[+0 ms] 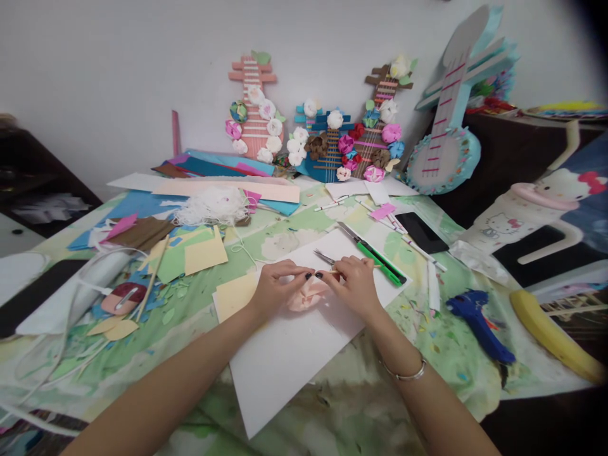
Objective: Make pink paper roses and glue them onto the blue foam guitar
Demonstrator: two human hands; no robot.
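Over a white sheet (285, 367), my left hand (278, 285) and my right hand (354, 282) meet fingertip to fingertip at a peach crepe-paper flower (306, 297). Both thumbs and index fingers are pinched at its upper edge. A thin wooden stick (335, 272) passes through the fingers of my right hand. The pointed metal tips (323, 256) of a tool, perhaps scissors, show beside that hand; its handle is hidden. Just beyond lies a green utility knife (380, 263) with its blade out. Pale yellow paper (235, 297) lies by my left hand.
Paper-flowered model instruments (256, 114) lean on the wall. White string (213, 206) and coloured paper (204, 253) lie on the left. On the right are a phone (422, 232), a blue glue gun (482, 326), a banana (553, 335) and a tumbler (515, 218).
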